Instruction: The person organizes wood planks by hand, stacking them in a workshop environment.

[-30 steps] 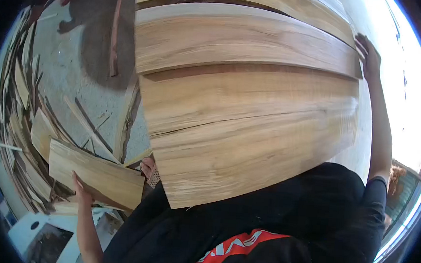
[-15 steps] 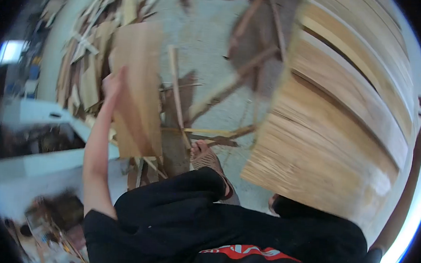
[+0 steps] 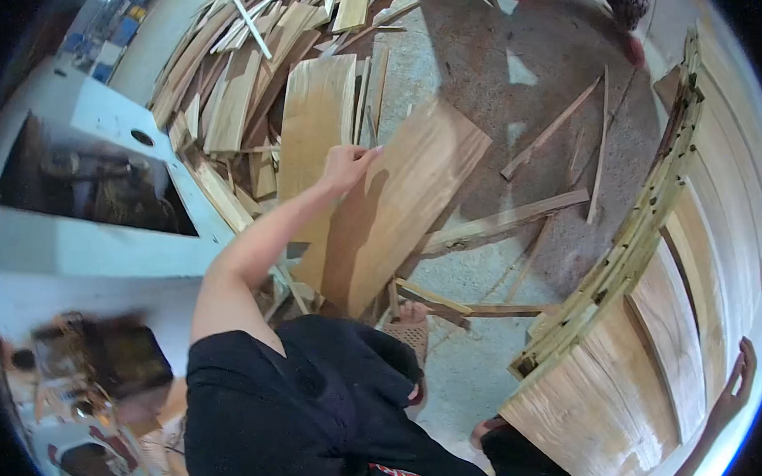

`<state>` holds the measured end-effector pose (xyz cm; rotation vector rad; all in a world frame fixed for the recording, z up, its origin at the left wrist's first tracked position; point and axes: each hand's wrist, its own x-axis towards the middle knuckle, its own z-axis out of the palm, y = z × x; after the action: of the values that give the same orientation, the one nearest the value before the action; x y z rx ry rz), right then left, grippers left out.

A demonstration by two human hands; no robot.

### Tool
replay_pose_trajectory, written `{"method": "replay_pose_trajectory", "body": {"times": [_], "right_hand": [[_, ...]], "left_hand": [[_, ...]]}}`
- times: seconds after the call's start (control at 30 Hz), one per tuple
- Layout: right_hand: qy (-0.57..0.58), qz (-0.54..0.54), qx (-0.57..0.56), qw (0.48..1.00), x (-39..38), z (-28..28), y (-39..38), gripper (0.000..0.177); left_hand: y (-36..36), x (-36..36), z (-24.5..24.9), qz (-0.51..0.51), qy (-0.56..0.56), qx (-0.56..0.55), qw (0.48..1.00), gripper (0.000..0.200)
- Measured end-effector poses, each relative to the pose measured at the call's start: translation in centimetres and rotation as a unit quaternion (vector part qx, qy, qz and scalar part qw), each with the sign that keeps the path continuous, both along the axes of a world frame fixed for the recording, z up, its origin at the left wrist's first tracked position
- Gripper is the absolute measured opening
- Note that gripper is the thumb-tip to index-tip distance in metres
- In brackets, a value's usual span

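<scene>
My left hand (image 3: 347, 168) is closed on the left edge of a wide wooden board (image 3: 419, 192), with thumb and fingers pinching it. The board leans to the right, its lower end near my foot. Just behind it, a second wide board (image 3: 311, 103) rests against the scrap pile. At the far right, my right hand (image 3: 742, 373) has its fingers stretched out, close beside a stack of wide planks (image 3: 598, 400), and nothing shows in it.
A heap of loose wood strips (image 3: 251, 73) lies at upper left, beside a white machine table (image 3: 75, 250) with a dark opening. Several sticks (image 3: 552, 131) are scattered over the concrete floor (image 3: 470, 348). Another person's foot (image 3: 634, 51) shows at the top.
My view has swung, shifting the plank stack to the right. The board at my left hand now tilts rightward, and a second board shows behind it. My right hand appears lower.
</scene>
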<state>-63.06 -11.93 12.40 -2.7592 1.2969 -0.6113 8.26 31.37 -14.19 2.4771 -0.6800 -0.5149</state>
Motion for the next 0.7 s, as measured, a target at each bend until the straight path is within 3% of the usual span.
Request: {"method": "replay_pose_trajectory", "body": {"times": [0.07, 0.1, 0.13, 0.2, 0.3, 0.4, 0.5, 0.53, 0.57, 0.6, 0.63, 0.67, 0.7], "right_hand": [[-0.050, -0.036, 0.021, 0.998, -0.4, 0.1, 1.0, 0.030], [-0.153, -0.082, 0.092, 0.981, 0.5, 0.1, 2.9, 0.031], [-0.133, -0.124, 0.077, 0.980, 1.5, 0.6, 4.6, 0.031], [-0.085, -0.168, 0.046, 0.981, 0.1, 0.8, 5.8, 0.037], [-0.057, -0.146, -0.012, 0.988, -2.0, 1.1, 9.1, 0.045], [-0.070, -0.127, -0.061, 0.988, 1.5, 0.7, 16.0, 0.046], [-0.114, -0.157, 0.161, 0.968, 9.0, -8.8, 27.5, 0.040], [-0.156, -0.189, 0.287, 0.926, 12.2, -13.2, 32.2, 0.038], [-0.241, -0.239, 0.429, 0.837, 16.2, -18.2, 37.5, 0.036], [-0.365, -0.295, 0.536, 0.702, 20.3, -23.2, 42.5, 0.034], [-0.492, -0.339, 0.583, 0.551, 24.3, -27.5, 47.0, 0.033], [-0.592, -0.362, 0.581, 0.425, 27.8, -31.2, 50.8, 0.031], [-0.662, -0.372, 0.557, 0.337, 30.8, -34.4, 53.3, 0.030]], "left_hand": [[2.3, 3.3, -2.0, 0.069, -0.202, -0.050, 0.976, 0.049], [3.6, 4.9, -2.3, 0.141, -0.254, 0.003, 0.957, 0.052], [4.9, 6.7, -2.2, 0.217, -0.302, 0.053, 0.927, 0.058], [7.4, 10.2, -2.2, 0.399, -0.266, 0.101, 0.872, 0.078], [13.5, 17.1, -4.3, 0.532, -0.239, -0.010, 0.812, 0.091], [13.4, 18.0, 0.9, 0.482, -0.311, 0.064, 0.817, 0.101], [13.9, 20.1, 5.7, 0.299, -0.329, 0.227, 0.867, 0.113], [14.4, 22.4, 5.8, 0.272, -0.283, 0.251, 0.885, 0.121], [16.1, 23.9, 5.6, 0.239, -0.274, 0.254, 0.896, 0.122], [17.3, 26.7, 5.0, 0.199, -0.268, 0.250, 0.909, 0.123], [17.5, 29.4, 4.4, 0.156, -0.258, 0.241, 0.923, 0.124], [17.1, 30.2, 6.4, 0.132, -0.157, 0.136, 0.969, 0.118], [18.4, 32.0, 5.3, 0.120, -0.093, 0.060, 0.987, 0.113]]}}
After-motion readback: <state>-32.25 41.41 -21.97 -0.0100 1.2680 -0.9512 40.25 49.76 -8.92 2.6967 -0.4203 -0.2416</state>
